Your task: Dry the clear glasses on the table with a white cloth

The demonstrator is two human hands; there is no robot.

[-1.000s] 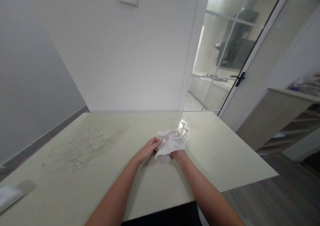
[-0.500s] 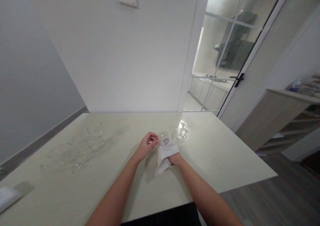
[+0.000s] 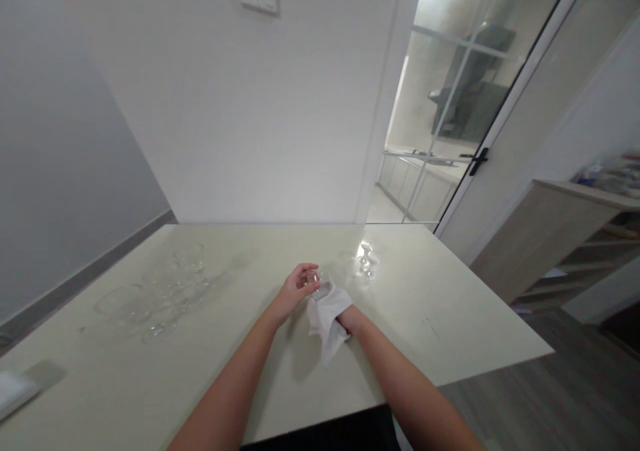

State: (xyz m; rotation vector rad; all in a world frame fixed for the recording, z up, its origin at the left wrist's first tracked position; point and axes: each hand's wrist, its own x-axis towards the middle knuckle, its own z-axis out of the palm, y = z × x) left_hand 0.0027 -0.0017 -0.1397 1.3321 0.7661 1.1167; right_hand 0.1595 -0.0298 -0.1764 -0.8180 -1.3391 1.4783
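Just above the middle of the table, a small clear glass (image 3: 313,278) sits between the thumb and fingers of my left hand (image 3: 294,292). A white cloth (image 3: 327,312) drapes over most of my right hand (image 3: 351,318), which grips it against the near side of the glass. The cloth's lower corner hangs toward me. The fingers of my right hand are hidden under the fabric, and part of the glass is covered too.
Several clear glasses (image 3: 187,290) stand in a cluster on the left of the pale table (image 3: 400,351). More clear glassware (image 3: 367,262) catches the light behind my right hand. A white object (image 3: 15,391) lies at the left edge. A wall rises behind the table.
My left hand has closed on the glass, which has tilted and shifted left toward it. The cloth has moved slightly, its corner now hanging farther right.
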